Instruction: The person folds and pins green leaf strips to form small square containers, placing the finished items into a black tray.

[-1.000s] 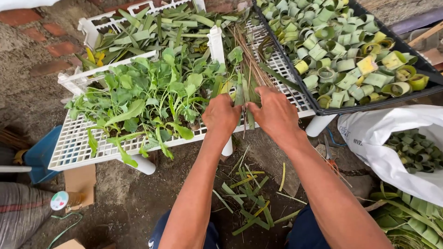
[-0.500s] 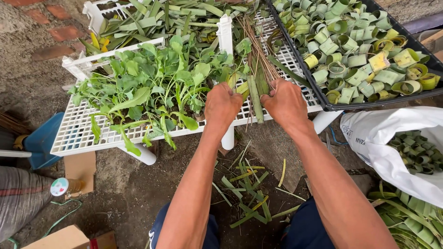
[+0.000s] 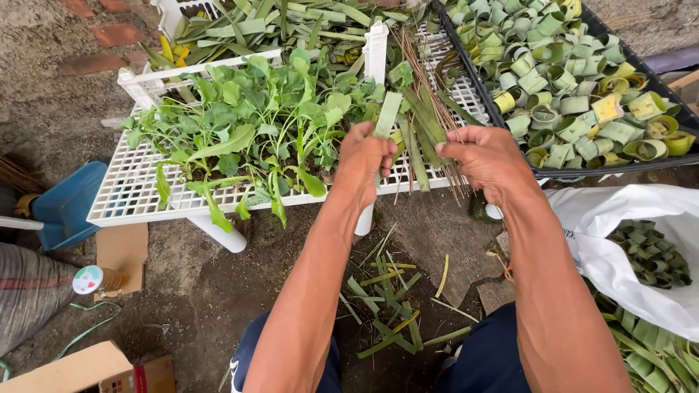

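Observation:
My left hand [image 3: 362,161] pinches a flat green leaf strip [image 3: 387,113] that sticks up from its fingers. My right hand [image 3: 486,159] is curled just to the right of it, fingertips near the strip; what it holds I cannot tell. Both hands hover over the front edge of a white slatted plastic rack [image 3: 138,191]. On the rack lie leafy green seedlings [image 3: 255,138], a bundle of thin brown sticks [image 3: 429,87] and more cut leaf strips [image 3: 421,124].
A black tray [image 3: 619,166] of rolled green leaf rings stands at the right. A white sack [image 3: 619,240] with more rings lies below it. Leaf offcuts [image 3: 386,306] litter the dirt ground. A blue object [image 3: 62,204] and cardboard [image 3: 120,251] are at the left.
Both hands have drawn back from the rack toward me. The left hand now holds a leaf strip upright, lifted off the pile.

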